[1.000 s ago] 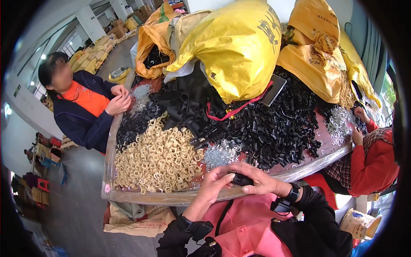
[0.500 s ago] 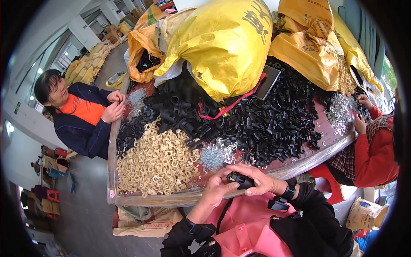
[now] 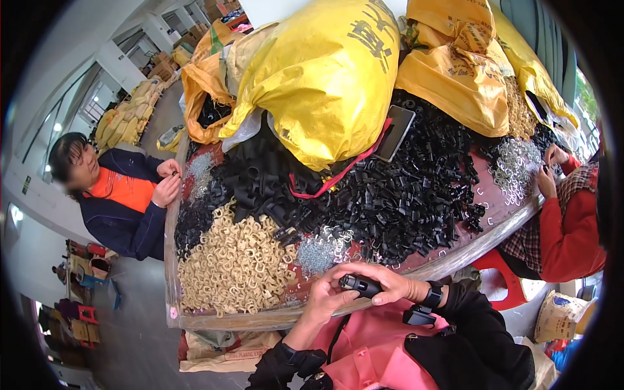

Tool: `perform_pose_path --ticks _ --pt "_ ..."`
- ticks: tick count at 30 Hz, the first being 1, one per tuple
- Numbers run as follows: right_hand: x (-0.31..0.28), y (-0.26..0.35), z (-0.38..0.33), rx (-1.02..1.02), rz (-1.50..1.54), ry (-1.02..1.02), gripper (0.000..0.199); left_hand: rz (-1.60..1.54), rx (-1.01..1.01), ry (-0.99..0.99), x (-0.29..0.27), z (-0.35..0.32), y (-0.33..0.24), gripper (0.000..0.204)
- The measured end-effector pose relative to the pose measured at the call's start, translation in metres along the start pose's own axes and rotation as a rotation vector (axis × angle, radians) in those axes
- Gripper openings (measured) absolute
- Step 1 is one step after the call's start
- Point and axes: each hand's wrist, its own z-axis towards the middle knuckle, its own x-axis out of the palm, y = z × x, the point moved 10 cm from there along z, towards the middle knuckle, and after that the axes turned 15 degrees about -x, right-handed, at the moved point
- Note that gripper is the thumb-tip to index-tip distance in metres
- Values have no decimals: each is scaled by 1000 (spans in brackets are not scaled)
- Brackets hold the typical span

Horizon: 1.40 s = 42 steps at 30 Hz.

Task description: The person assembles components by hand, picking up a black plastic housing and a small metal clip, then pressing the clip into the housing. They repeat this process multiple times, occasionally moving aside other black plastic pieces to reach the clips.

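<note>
Assembly workshop, shared table heaped with black parts and tan parts, co-worker at left, another at right, stacked sacks far left.

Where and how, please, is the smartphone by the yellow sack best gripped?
The smartphone is probably best pinched by its right long edge, coming from the right: it is a thin, flat slab, the yellow sack bulges and a red strap runs on its left, while loose black parts lie to its right.
</note>
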Motion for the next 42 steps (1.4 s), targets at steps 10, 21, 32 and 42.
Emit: perform_pose_path --ticks 10,21,32,42 --pt "-2 -1 0 -46 -103 -50 75 -74 -25 -58 -6 -2 8 47" --pt "17 -4 1 -17 -95 74 69 -163 -147 74 8 -13 16 47" --pt "3 -1 -1 -31 -730 112 54 -193 -158 -89 -17 -16 24 56" --pt "35 9 12 -133 -746 302 39 -627 -277 277 24 -11 12 59"
